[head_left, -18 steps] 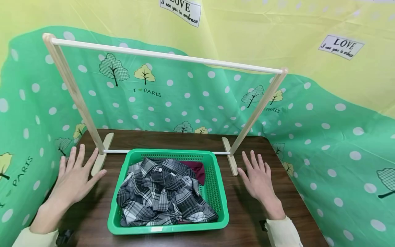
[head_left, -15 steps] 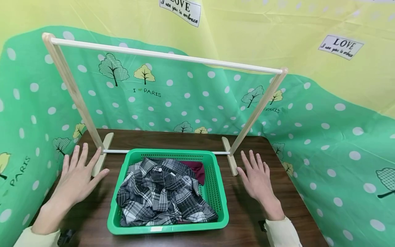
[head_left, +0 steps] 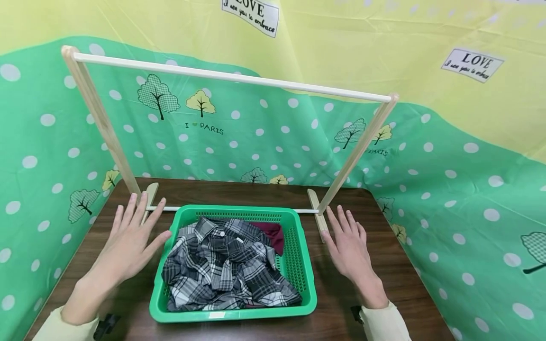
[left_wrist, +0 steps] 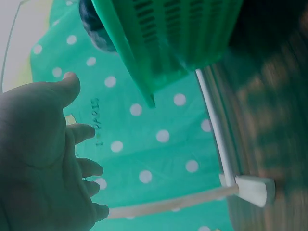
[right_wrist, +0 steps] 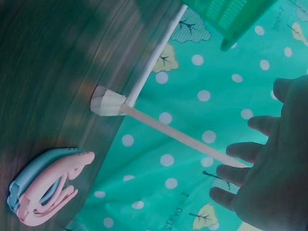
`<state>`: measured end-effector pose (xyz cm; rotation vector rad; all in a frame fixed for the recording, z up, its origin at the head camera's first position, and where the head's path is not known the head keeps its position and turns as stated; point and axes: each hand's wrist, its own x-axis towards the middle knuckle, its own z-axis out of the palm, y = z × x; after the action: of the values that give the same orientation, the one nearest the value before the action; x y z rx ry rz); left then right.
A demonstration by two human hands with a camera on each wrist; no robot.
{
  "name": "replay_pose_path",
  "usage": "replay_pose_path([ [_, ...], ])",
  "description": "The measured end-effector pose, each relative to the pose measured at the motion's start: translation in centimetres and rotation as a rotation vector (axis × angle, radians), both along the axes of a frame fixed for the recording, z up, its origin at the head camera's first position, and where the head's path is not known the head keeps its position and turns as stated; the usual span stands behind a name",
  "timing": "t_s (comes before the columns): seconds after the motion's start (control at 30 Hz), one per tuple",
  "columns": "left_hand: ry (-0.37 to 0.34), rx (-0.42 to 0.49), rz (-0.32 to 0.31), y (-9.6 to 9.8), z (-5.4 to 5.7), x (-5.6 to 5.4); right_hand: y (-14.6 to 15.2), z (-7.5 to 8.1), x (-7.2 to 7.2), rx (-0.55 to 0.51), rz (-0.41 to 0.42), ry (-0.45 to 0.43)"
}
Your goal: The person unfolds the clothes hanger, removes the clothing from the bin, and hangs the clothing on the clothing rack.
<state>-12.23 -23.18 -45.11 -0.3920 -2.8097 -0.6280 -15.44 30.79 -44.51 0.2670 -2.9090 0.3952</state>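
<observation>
My left hand (head_left: 128, 246), fingers straight and spread, hovers beside the left edge of a green plastic basket (head_left: 239, 315). To the basket's right is my right hand (head_left: 350, 248), also with straight fingers and holding nothing. Inside the basket lies a crumpled black, grey and white plaid shirt (head_left: 222, 272), with a maroon cloth (head_left: 273, 234) partly hidden under it. Both wrist views show the palms bare, the left hand (left_wrist: 38, 144) near the basket's side and the right hand (right_wrist: 269, 163) apart from it.
Behind the basket stands a wooden rack with a white top bar (head_left: 230, 76) and a low bar. Pink (right_wrist: 48, 190) and blue (right_wrist: 24, 178) folded plastic pieces, seemingly hangers, lie on the table (head_left: 409, 284) at the right. A green and yellow printed curtain (head_left: 469, 189) surrounds the table.
My left hand has moved right and forward, closer to the basket. The right hand has shifted slightly left. Basket, clothes and rack have stayed in place.
</observation>
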Motion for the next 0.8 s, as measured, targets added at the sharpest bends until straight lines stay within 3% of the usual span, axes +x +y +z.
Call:
replay_pose_path([
  [0.27, 0.039, 0.008, -0.050, 2.0, 0.1, 0.5, -0.5, -0.2, 1.0, -0.009, -0.005, 0.045],
  [0.63, 0.077, -0.020, -0.088, 4.8, 1.1, 2.9, -0.1, -1.2, 2.7, -0.029, -0.027, 0.063],
  [0.8, 0.085, -0.028, -0.086, 5.4, 1.3, 3.3, 0.6, -2.1, 2.9, -0.067, -0.037, 0.058],
])
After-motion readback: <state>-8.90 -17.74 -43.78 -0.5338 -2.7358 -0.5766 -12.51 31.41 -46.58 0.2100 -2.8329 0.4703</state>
